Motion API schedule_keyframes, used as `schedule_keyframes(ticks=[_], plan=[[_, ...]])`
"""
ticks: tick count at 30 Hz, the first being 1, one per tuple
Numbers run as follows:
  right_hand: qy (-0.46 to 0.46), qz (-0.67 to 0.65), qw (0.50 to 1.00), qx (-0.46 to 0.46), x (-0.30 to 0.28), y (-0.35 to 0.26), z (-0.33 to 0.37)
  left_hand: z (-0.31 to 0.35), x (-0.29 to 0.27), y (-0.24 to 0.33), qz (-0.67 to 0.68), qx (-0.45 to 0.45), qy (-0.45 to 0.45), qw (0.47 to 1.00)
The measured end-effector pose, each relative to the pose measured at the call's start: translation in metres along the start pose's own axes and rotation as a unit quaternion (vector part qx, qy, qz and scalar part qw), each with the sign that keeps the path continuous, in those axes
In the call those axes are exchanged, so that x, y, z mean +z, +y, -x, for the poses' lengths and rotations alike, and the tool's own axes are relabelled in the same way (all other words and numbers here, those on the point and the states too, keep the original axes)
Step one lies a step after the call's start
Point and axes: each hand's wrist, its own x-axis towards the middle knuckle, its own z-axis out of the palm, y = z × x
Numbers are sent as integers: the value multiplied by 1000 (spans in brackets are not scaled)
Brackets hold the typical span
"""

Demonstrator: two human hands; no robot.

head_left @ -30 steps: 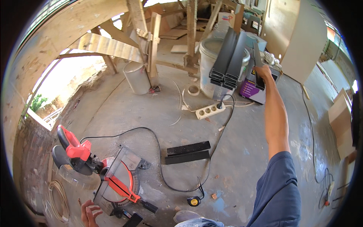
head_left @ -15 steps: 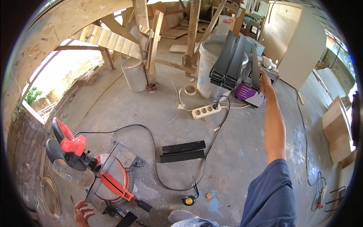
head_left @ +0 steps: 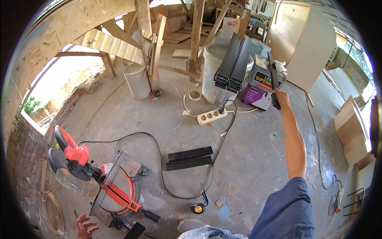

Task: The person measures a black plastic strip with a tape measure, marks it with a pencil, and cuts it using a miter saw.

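Lifted clear since a second ago, the long black metal profile now stands in my right hand, fist clamped on its lower end beside the leaning black stack. Left hand hovers open-fingered, holding nothing, by the mitre saw.

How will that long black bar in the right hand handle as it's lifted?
The black bar looks straight and unbending, so probably stiff metal. The right hand grips it near its lower end, so it may feel top-heavy and tend to swing.
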Motion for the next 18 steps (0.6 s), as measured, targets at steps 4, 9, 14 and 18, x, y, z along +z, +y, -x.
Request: schedule_keyframes(ticks=[4, 9, 14, 18], plan=[[45, 41, 998, -25, -34, 15, -4, 3, -1, 2, 14, -8, 5, 1000], [52, 100, 992, -59, -10, 7, 1, 5, -5, 0, 17, -3, 12, 1000], [17, 116, 991, -60, 31, 1, -26, 8, -8, -7, 10, -10, 13, 1000], [-9, 103, 994, -43, 61, -17, -12, 16, -7, 6, -17, -22, 37, 999]])
